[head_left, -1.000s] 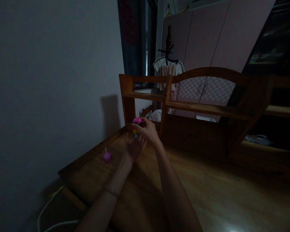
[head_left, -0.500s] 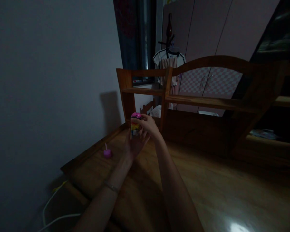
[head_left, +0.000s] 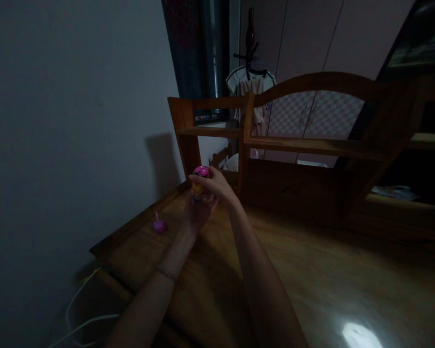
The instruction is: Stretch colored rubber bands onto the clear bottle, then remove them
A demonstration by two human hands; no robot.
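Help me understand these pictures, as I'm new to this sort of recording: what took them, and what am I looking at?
There is no machine here: these are a person's own two bare hands, seen by one camera worn on the head, looking forward and down. The right hand holds a small colourful container with a pink top. The left hand is close below it; how firmly it supports the container is hard to tell. A bracelet circles the left wrist. On the wooden desk, to the left of the hands, sits a small purple object with a thin stick pointing up. A wooden shelf runs along the back. The room is dim, so fine details are lost.
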